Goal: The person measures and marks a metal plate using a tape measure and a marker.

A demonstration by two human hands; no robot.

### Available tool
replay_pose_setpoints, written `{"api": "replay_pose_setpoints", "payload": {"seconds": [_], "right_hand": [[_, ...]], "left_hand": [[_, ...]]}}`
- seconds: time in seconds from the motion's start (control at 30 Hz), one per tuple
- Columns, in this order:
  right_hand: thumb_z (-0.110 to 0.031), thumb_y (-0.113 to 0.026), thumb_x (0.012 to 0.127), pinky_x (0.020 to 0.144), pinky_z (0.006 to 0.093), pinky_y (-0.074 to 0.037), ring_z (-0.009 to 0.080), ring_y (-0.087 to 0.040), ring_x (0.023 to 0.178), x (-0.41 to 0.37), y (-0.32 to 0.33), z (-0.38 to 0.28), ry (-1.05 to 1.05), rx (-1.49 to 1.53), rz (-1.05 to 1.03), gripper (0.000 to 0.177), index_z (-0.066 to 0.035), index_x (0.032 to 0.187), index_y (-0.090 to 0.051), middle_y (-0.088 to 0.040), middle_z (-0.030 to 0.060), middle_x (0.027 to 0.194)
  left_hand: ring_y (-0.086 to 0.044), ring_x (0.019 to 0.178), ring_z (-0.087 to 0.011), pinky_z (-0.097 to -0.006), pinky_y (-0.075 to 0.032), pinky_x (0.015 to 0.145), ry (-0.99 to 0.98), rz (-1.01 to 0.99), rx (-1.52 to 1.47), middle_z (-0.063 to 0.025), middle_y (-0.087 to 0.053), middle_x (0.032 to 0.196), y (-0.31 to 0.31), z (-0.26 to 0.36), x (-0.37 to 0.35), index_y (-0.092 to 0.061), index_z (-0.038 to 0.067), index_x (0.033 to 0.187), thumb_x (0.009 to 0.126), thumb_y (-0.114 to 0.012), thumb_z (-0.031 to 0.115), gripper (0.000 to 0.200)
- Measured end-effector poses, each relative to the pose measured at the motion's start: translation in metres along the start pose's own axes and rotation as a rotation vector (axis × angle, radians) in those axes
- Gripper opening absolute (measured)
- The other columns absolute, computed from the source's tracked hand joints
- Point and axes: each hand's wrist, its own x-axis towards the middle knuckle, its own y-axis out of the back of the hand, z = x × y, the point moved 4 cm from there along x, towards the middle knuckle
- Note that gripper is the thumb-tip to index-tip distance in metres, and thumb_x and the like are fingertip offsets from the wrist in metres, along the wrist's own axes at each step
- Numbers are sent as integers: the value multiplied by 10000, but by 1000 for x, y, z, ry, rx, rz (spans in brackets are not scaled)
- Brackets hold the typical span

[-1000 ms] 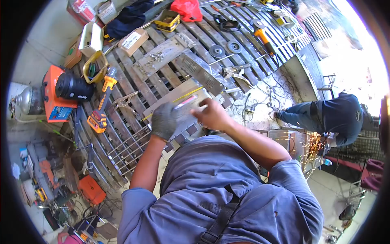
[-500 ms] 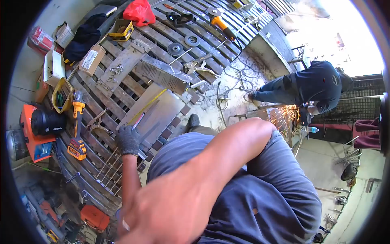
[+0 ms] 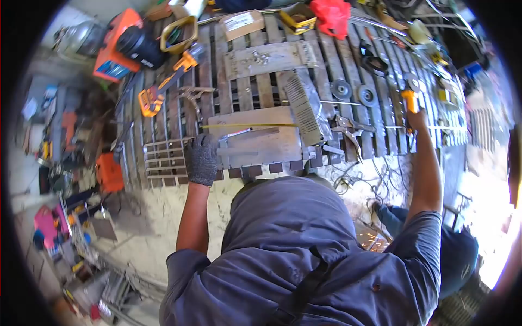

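My left hand, in a dark grey glove, rests at the left edge of a flat metal plate on the slatted metal table. A yellow measuring tape lies across that plate, with a thin red-and-white marker just below it. At the right, my bare right hand is closed round the rear body of a yellow angle grinder, whose disc points away from me. Two round discs, one of them a grinding disc, lie left of the grinder. Locking clamps rest between plate and grinder.
The slatted table also bears a ribbed metal piece, a cordless yellow tool, boxes and a red bag. Cables lie on the floor. A co-worker bends at the lower right near sparks.
The view has swung round to face the table. My right hand has moved from close below the camera to the grinder and taken hold of it. My left hand remains by the plate.
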Motion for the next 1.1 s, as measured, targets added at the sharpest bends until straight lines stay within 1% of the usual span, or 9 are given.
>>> {"api": "replay_pose_setpoints", "payload": {"seconds": [0.1,0.23,0.3,0.53,0.63,0.77,0.97,1.03,1.1], "right_hand": [[-533,-866,787,978,486,-597,396,-757,1156,56,-61,61,-44,-2,-32,894,94,1373,-617,-757,284,1231],[-379,-892,780,886,440,-618,331,-790,1013,108,-118,96,108,270,-187,682,40,1283,-701,-793,210,1120],[-310,-901,761,694,400,-581,231,-756,801,103,-106,81,109,305,-177,529,28,1132,-734,-775,120,930],[-333,-810,723,645,410,-535,229,-710,714,100,-81,80,81,299,-168,450,25,993,-780,-740,110,805],[-282,-743,786,598,369,-492,175,-643,644,58,-65,103,215,537,-196,259,-43,887,-741,-694,66,794],[-165,-742,811,572,287,-439,105,-565,637,-36,-30,121,256,1076,-365,238,-62,1001,-642,-611,-21,775],[-55,-696,744,611,262,-448,103,-570,702,-211,51,102,191,1146,-291,378,-57,1110,-605,-583,-3,847],[-39,-681,734,594,268,-450,112,-563,670,-268,68,82,133,1183,-219,385,-52,1111,-604,-577,5,834],[-55,-706,806,543,284,-460,128,-550,589,-314,68,75,56,1183,-228,352,-48,1142,-599,-581,15,826]], "left_hand": [[-611,1148,-410,-546,-484,1011,130,78,-38,-155,-670,1256,12,33,-31,-694,80,1282,913,-678,137,373],[-608,1151,-391,-524,-484,1010,96,8,83,-149,-674,1220,8,90,-55,-702,79,1256,961,-675,149,304],[-622,1140,-388,-523,-500,984,88,-10,55,-159,-687,1205,5,119,-63,-713,76,1228,983,-682,164,262],[-591,1222,-358,-512,-475,1043,120,-160,92,-127,-651,1328,-3,133,-65,-640,93,1420,918,-670,122,503],[-597,1241,-344,-508,-486,1034,109,-131,118,-109,-653,1357,-15,118,-48,-632,95,1424,908,-667,100,518],[-532,1389,-334,-569,-422,1143,-27,-127,197,-78,-588,1541,-45,87,-42,-610,163,1497,853,-703,145,651],[-338,1608,-355,-712,-238,1259,240,-183,299,-101,-357,1755,-12,9,-58,-372,173,1693,938,-669,244,815],[-272,1646,-360,-750,-198,1261,333,-490,521,-131,-266,1793,-1,-41,-74,-191,173,1758,963,-668,307,937],[-270,1647,-366,-718,-208,1280,137,-458,601,-154,-256,1792,-14,-102,-84,-142,167,1764,916,-736,345,1050]]}}
